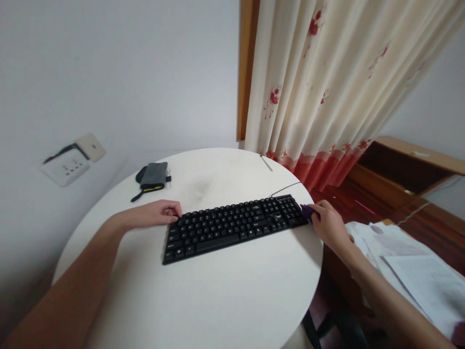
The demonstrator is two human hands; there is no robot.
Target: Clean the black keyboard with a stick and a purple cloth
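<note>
A black keyboard (232, 225) lies slightly slanted across the white round table (218, 300). My left hand (165, 212) is closed at its upper left corner, fingers curled and gripping the edge there. At the opposite end, my right hand (329, 223) pinches a small dark purple cloth (307, 211) against the keyboard's right edge. Most of the cloth is hidden by the fingers. A thin cable (286, 188) runs from the keyboard's back over the table's far right edge.
A grey pouch (154, 175) with a dark strap lies at the table's back left. Near the curtain (290, 97) rests a thin pen-like stick (267, 163). Papers (421, 276) are piled low on the right. Wall sockets (69, 166) are at the left.
</note>
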